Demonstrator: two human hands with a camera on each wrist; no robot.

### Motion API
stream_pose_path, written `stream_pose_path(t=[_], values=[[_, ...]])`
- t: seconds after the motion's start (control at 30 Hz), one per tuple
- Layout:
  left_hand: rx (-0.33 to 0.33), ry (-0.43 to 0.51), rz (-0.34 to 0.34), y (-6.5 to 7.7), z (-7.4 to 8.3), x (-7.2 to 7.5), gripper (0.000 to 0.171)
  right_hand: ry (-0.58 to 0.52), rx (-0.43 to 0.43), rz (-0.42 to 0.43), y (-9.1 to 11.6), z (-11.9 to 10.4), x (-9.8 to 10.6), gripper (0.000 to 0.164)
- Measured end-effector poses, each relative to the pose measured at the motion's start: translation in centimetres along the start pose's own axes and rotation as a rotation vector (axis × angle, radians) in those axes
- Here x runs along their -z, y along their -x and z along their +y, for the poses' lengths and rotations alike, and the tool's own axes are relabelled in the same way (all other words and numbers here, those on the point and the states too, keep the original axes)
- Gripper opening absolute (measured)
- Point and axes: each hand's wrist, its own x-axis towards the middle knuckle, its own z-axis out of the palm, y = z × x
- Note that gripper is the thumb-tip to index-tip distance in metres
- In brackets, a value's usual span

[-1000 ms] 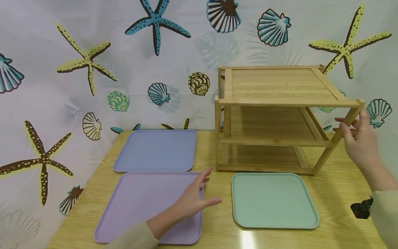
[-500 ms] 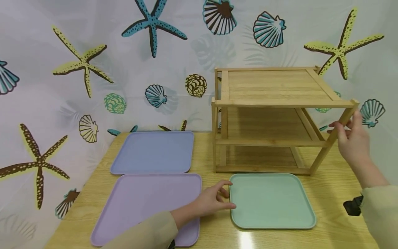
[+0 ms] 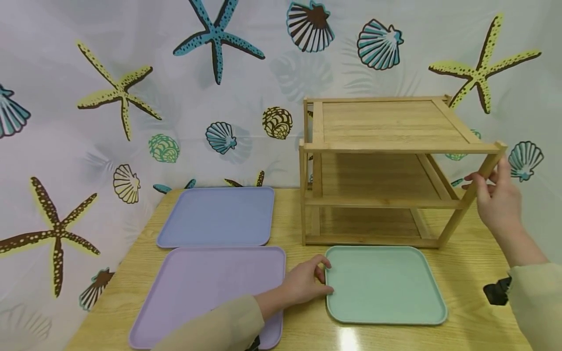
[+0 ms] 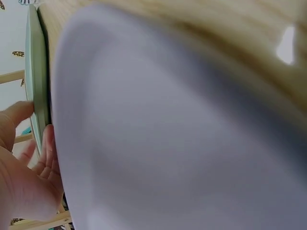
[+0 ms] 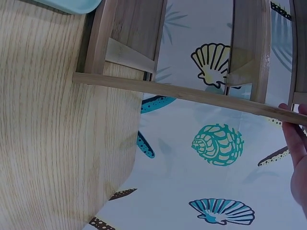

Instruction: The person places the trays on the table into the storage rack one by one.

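A green tray [image 3: 386,285] lies flat on the table in front of a wooden three-tier rack [image 3: 395,148]. My left hand [image 3: 305,282] is at the tray's left rim, with bent fingers and thumb pinching the edge. The left wrist view shows that hand [image 4: 29,167] against the edge of the green tray [image 4: 39,72], some fingers partly hidden. With the right hand [image 3: 498,195] I grip the rack's slanted front right post high up, thumb in front and fingers behind. In the right wrist view only part of this hand [image 5: 297,148] shows, at the post.
A purple tray [image 3: 210,287] lies left of the green one, under my left forearm. Behind it sits a blue tray [image 3: 217,214]. A patterned cloth [image 3: 246,97] with starfish and shells hangs behind the wooden table [image 3: 307,331]. A small black object [image 3: 497,291] shows by the right sleeve.
My left hand has moved right from above the purple tray to the green tray's left rim, where its fingers have closed in. The right hand stays on the rack's post.
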Motion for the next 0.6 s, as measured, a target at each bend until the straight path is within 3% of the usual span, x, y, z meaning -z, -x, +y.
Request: stream_pose_path(t=[0.13,0.3,0.43,0.6], values=[[0.042,0.088,0.064,0.0,0.2,-0.1,0.038,0.003,-0.01,-0.003,-0.1,-0.1,0.1,0.048],[0.105,0.373,0.109,0.1,0.3,-0.2,0.036,-0.001,-0.022,-0.018,0.0,-0.2,0.2,0.051],[0.135,0.583,0.082,0.5,0.3,0.1,0.041,-0.01,-0.019,-0.005,0.1,-0.1,0.1,0.052],[0.15,0.728,0.037,1.2,0.2,1.0,0.057,0.007,-0.026,0.0,0.1,0.2,-0.1,0.048]])
